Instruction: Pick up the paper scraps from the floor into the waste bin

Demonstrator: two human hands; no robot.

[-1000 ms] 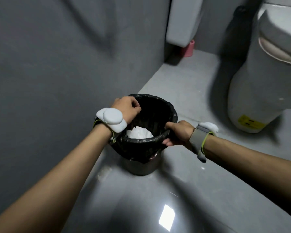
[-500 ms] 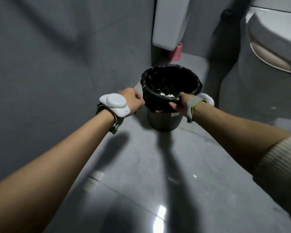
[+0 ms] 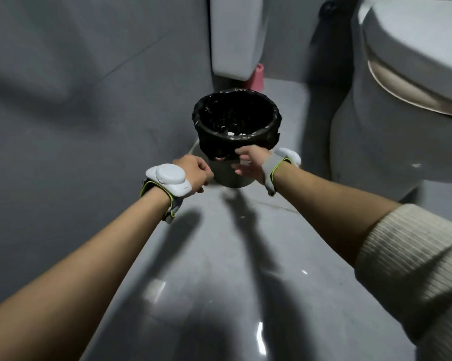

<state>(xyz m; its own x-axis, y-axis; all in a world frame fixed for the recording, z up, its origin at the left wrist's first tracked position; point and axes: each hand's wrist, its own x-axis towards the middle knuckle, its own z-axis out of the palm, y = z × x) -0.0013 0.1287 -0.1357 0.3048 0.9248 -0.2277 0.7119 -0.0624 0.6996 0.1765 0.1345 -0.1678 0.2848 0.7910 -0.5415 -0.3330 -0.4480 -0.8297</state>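
Observation:
The waste bin, a small grey pail lined with a black bag, stands on the grey floor close to the left wall. A few white paper scraps show deep inside it. My right hand is at the bin's near side, just under the bag's folded edge, with thumb and fingers spread and nothing clamped between them. My left hand hangs a little to the left of the bin, off it, fingers curled in and empty. Both wrists carry white bands. No scraps show on the visible floor.
A white toilet fills the right side, close to the bin. A white box hangs on the wall behind the bin, with a pink object under it. The grey wall runs along the left. Glossy floor stretches toward me.
The bin has gone from being held near me to standing farther away by the wall. My left hand came off its rim, and my right hand has loosened its grip.

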